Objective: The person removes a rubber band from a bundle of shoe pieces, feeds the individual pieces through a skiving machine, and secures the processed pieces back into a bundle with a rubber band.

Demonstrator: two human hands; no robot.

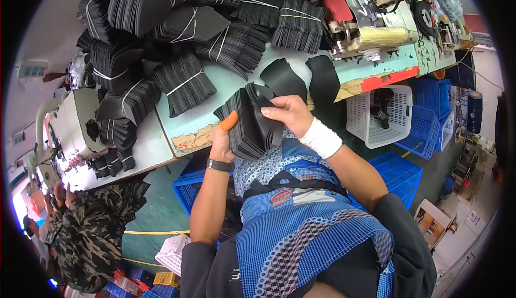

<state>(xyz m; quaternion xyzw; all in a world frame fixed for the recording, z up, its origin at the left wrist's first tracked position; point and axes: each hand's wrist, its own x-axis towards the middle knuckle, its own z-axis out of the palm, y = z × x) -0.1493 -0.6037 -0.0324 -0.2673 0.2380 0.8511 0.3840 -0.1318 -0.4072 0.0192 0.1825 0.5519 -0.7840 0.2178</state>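
A thick stack of black flat cut pieces [248, 126] is held in front of my body, just off the table's near edge. My left hand [221, 141] grips its left side, an orange cover on the thumb and a dark watch at the wrist. At the upper right of the stack, my right hand [293, 116] pinches the top pieces between thumb and fingers; a white wrap circles that wrist. Beyond my hands, a loose curved black piece [282, 76] lies on the table, with another black piece [324, 77] to its right overhanging the edge.
Many bundles of black pieces [184, 83], tied with white bands, cover the pale table [185, 123]. Sewing machines stand right [371, 37] and left [72, 128]. A white basket [379, 131] and blue crates [395, 171] are at right. A person in camouflage [94, 233] sits at left.
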